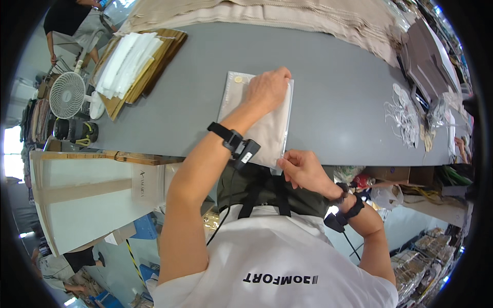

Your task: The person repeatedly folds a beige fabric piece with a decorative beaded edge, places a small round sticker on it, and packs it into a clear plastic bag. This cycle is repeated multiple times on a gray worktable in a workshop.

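A flat, clear plastic bag (265, 142) with folded beige fabric inside lies on the grey tabletop in front of me. A small round yellowish sticker (238, 79) shows near its far left corner. My left hand (268, 90) is over the bag's far right corner, fingers curled at the edge; the fingertips are partly hidden. At the near right corner, which reaches past the table edge, my right hand (302, 169) pinches the plastic between thumb and fingers. My left forearm crosses above the bag and covers part of it.
Beige fabric (269, 13) lies along the table's far side. White sheets (129, 63) rest on brown boards (161, 65) at left, near a white fan (67, 95). At right are white tags with strings (403, 115) and a grey-mauve stack (431, 57). Other people stand at the left.
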Demonstrator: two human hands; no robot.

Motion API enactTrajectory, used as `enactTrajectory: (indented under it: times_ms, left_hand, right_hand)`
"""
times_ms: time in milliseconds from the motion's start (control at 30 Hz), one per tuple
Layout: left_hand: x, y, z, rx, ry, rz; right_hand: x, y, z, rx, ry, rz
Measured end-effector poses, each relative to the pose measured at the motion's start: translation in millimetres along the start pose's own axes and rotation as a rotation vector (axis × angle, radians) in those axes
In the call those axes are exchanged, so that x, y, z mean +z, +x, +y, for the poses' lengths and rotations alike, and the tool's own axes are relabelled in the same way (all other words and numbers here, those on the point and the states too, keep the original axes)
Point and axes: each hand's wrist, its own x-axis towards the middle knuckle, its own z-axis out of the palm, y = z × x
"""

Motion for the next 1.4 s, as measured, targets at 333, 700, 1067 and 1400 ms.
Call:
enactTrajectory:
  times_ms: [333, 700, 1067, 1400]
  left_hand:
    - [-22, -240, -14, -0.306, -1.071, -0.716]
    - [17, -457, -110, -1.199, -1.073, 0.37]
    - [-60, -568, -199, -0.789, -1.147, 1.313]
    - [-37, -529, -367, -1.57, -0.447, 1.236]
  right_hand:
    - [21, -19, 29, 0.031, 0.152, -0.108]
    - [37, -22, 21, -0.311, -0.302, -0.259]
    - [21, -6, 2, -0.218, -0.337, -0.143]
    - [21, -11, 2, -0.187, -0.433, -0.06]
